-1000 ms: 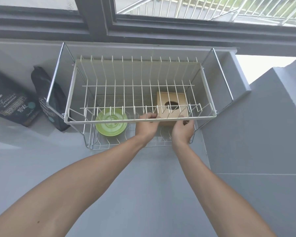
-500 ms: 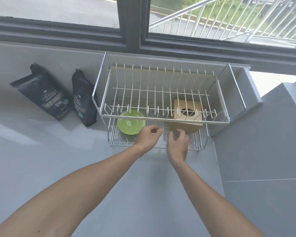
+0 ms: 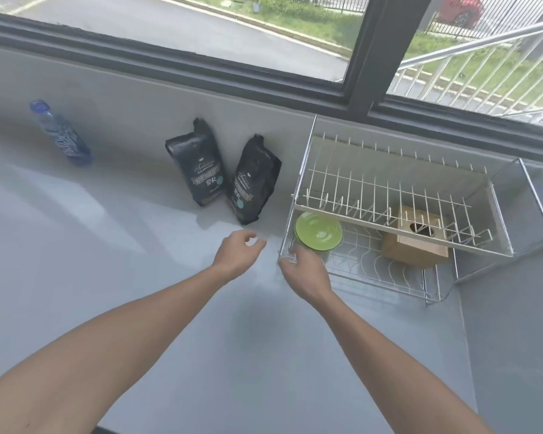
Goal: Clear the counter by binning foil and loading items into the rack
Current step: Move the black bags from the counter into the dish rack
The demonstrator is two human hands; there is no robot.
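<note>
Left of the rack [image 3: 389,211], we are hovering both hands, left hand [image 3: 237,253] and right hand [image 3: 304,270], loosely curled and empty; the nearer bag [image 3: 254,180] looks light, soft, crinkly, best gripped mid-body.

On the counter [image 3: 107,261], at right, a two-tier rack [image 3: 389,220]; in its lower tier, a plate [image 3: 318,231] left, a box [image 3: 416,242] right. Left of rack, two bags [image 3: 229,178] against the wall. Far left, a bottle [image 3: 60,133].

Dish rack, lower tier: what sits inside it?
In the dish rack, a green plate at the left end and a wooden box to the right. The upper tier's wires partly cover both.
</note>
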